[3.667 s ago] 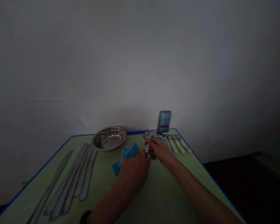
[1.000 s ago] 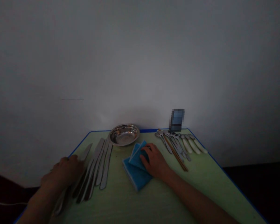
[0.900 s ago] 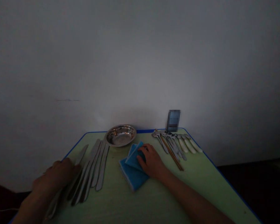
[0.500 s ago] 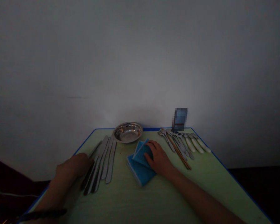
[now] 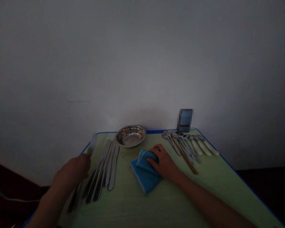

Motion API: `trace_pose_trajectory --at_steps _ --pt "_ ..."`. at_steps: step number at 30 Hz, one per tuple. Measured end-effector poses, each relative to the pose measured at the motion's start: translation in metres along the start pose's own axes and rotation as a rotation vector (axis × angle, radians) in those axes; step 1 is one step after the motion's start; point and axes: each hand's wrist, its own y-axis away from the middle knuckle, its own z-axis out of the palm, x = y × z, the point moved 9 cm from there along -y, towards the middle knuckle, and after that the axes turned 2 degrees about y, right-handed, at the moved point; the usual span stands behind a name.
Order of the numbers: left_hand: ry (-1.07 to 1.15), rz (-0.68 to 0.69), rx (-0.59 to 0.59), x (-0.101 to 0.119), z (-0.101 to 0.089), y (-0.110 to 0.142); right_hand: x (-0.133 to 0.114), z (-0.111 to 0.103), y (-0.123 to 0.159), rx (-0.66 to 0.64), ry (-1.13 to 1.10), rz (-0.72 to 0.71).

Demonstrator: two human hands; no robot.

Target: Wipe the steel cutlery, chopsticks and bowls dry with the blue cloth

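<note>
My left hand (image 5: 74, 167) is closed around a table knife (image 5: 92, 146) at the left edge of the table, and the blade tip points up and away, raised off the surface. Just right of it lies a row of several more knives (image 5: 104, 169). My right hand (image 5: 163, 162) rests with curled fingers on a folded blue cloth (image 5: 143, 171) in the middle of the green table (image 5: 171, 202).
A shiny steel bowl (image 5: 130, 135) stands at the back of the table. Several spoons (image 5: 192, 146), some with white handles, and a brown stick (image 5: 184, 155) lie at the back right. A small blurred blue object (image 5: 185, 120) leans against the wall.
My left hand has closed on the outermost knife and lifted its blade off the table. My right hand stays on the blue cloth. The camera shifted slightly.
</note>
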Motion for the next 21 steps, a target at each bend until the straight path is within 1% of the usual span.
trace_pose_trajectory --at_steps 2,3,4,6,7,8,9,10,11,13,15,17,18,19,21 --pt "0.125 0.029 -0.035 0.018 -0.006 0.005 0.000 -0.012 0.002 0.108 0.035 0.021" --pt "0.187 0.035 -0.040 0.028 -0.008 0.009 -0.002 -0.016 0.004 0.145 0.064 0.020" --pt "0.245 0.043 -0.034 0.039 -0.010 0.013 -0.006 -0.017 0.006 0.148 0.093 0.000" --pt "0.367 0.085 -0.043 0.066 -0.005 0.026 -0.018 -0.008 0.010 0.061 0.136 -0.080" --pt "0.432 0.114 -0.074 0.080 0.002 0.034 -0.024 -0.002 0.012 0.001 0.150 -0.119" --pt "0.490 0.140 -0.113 0.094 0.011 0.042 -0.027 0.003 0.014 -0.049 0.160 -0.143" --pt "0.582 0.169 -0.181 0.109 0.023 0.052 -0.029 0.007 0.015 -0.077 0.161 -0.147" --pt "0.664 0.195 -0.243 0.122 0.033 0.063 -0.027 0.008 0.014 -0.081 0.147 -0.127" --pt "0.710 0.212 -0.292 0.133 0.043 0.072 -0.023 0.008 0.013 -0.072 0.109 -0.085" --pt "0.794 0.231 -0.394 0.149 0.059 0.089 -0.007 0.003 0.008 -0.033 -0.044 0.051" --pt "0.972 0.206 -0.535 0.161 0.072 0.101 0.016 -0.005 0.005 0.064 -0.249 0.219" --pt "1.136 0.162 -0.640 0.167 0.079 0.107 0.038 -0.014 0.006 0.204 -0.435 0.365" --pt "1.191 0.140 -0.671 0.168 0.082 0.108 0.048 -0.018 0.008 0.275 -0.508 0.419" --pt "1.218 0.121 -0.685 0.168 0.083 0.107 0.055 -0.020 0.009 0.329 -0.572 0.458" --pt "1.232 0.077 -0.708 0.165 0.087 0.106 0.064 -0.020 0.011 0.380 -0.694 0.497"
